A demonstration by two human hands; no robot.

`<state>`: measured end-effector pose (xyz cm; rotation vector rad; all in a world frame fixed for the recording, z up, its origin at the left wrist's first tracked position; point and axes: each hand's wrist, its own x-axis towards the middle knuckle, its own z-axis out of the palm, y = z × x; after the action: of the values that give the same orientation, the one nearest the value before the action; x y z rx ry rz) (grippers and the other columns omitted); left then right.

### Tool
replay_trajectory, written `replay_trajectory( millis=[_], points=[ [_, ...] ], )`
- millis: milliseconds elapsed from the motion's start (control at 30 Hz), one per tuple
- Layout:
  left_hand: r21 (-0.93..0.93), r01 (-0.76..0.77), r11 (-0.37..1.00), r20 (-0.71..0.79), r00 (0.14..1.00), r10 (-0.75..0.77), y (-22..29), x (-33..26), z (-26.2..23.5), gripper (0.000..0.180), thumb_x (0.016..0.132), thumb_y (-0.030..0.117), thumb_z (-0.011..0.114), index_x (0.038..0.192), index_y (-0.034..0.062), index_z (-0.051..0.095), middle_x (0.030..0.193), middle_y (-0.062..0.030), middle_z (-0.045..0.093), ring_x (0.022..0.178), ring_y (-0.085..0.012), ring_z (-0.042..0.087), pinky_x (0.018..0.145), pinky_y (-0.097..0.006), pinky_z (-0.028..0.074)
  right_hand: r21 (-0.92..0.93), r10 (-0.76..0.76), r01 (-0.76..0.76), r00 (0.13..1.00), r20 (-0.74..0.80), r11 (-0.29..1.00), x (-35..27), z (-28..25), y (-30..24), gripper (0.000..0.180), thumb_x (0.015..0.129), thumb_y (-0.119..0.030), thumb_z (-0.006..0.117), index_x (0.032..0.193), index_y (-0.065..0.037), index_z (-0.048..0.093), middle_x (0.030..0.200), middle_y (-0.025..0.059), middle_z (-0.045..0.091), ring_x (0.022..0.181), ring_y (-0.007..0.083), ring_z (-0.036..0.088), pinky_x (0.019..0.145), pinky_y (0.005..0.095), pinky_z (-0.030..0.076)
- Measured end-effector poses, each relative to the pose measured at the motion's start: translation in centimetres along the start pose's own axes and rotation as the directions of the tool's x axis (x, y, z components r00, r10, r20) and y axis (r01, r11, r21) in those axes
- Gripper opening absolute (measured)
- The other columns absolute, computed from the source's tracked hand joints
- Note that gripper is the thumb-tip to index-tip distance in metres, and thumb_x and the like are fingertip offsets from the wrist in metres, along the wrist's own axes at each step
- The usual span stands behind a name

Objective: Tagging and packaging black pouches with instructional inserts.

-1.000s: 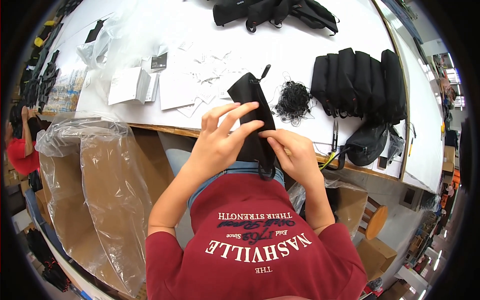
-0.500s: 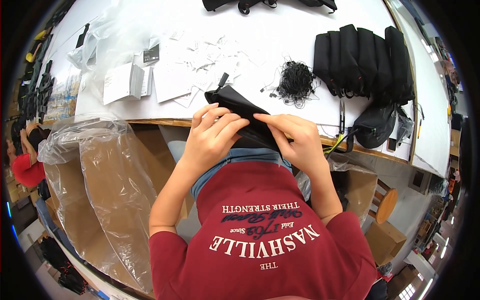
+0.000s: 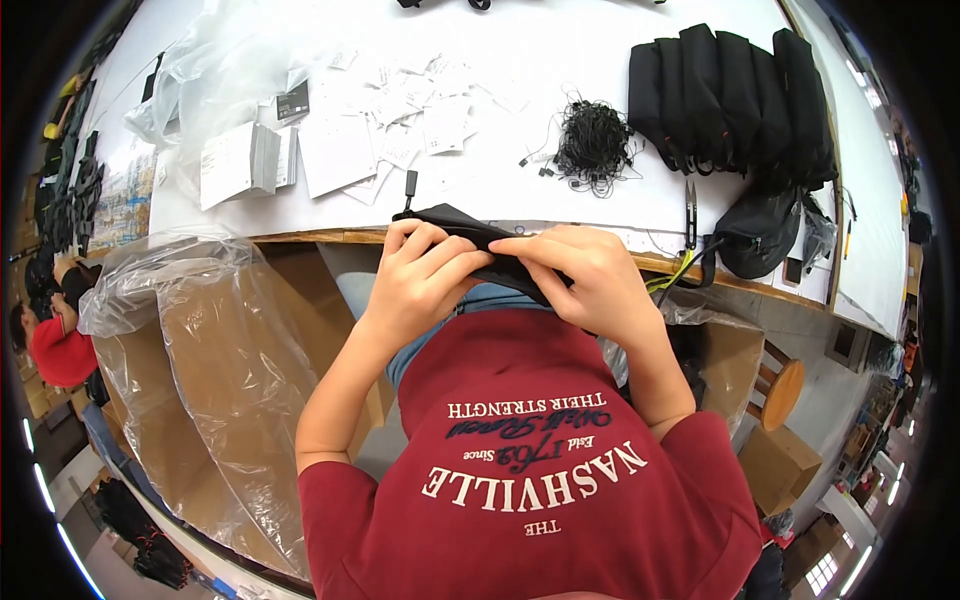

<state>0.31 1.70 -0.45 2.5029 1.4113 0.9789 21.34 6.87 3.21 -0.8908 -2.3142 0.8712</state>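
Observation:
Between my two hands is a flat black fabric pouch (image 3: pixel 462 226), held in front of my waist at the table's near edge. A zipper pull (image 3: pixel 411 184) sticks up from its left end. My left hand (image 3: pixel 412 272) has its fingers curled round the left part of the pouch. From the other side, my right hand (image 3: pixel 590 278) grips it between thumb and forefinger. The two sets of fingertips nearly meet at its middle. My hands cover much of the lower pouch.
On the white table (image 3: pixel 480 185) lie white cards (image 3: pixel 235 165), loose paper tags (image 3: pixel 400 110), a tangle of black strings (image 3: pixel 592 145), snips (image 3: pixel 690 212) and a row of black pouches (image 3: pixel 705 95). A plastic-lined carton (image 3: pixel 215 380) stands left, a stool (image 3: pixel 785 393) right.
The pouch is tilted flatter and sits a little lower against the table edge. Its zipper pull now points straight up. Both hands keep their grip, and the view has shifted slightly.

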Motion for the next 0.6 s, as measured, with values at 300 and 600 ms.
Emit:
replay_trajectory(
  millis=[300, 600],
  points=[
    [-0.170, 0.041, 0.985, 0.109, 0.994, -0.023, 0.9, -0.5, -0.6, 0.030, 0.052, 0.003, 0.068, 0.081, 0.0079, 0.064, 0.076, -0.0010, 0.061, 0.075, -0.0200, 0.057, 0.072, -0.033, 0.043, 0.036, 0.077, -0.079, 0.995, 0.058, 0.996, 0.4, -0.6, 0.4, 0.022, 0.081, 0.001, 0.061, 0.099, -0.008, 0.070, 0.078, 0.0107, 0.067, 0.071, 0.0260, 0.065, 0.064, 0.0328, 0.050],
    [-0.258, 0.389, 0.884, 0.660, 0.739, -0.133, 2.5, -0.7, -3.0, 0.018, 0.081, 0.010, 0.062, 0.097, 0.0018, 0.060, 0.076, -0.0163, 0.062, 0.073, -0.0336, 0.060, 0.068, -0.042, 0.047, 0.460, 0.232, -0.495, 0.825, 0.516, 0.737, 1.3, 0.8, 1.2, 0.030, 0.093, -0.012, 0.055, 0.123, -0.009, 0.059, 0.079, 0.0034, 0.066, 0.071, 0.0101, 0.059, 0.068, 0.0244, 0.047]
  ],
)
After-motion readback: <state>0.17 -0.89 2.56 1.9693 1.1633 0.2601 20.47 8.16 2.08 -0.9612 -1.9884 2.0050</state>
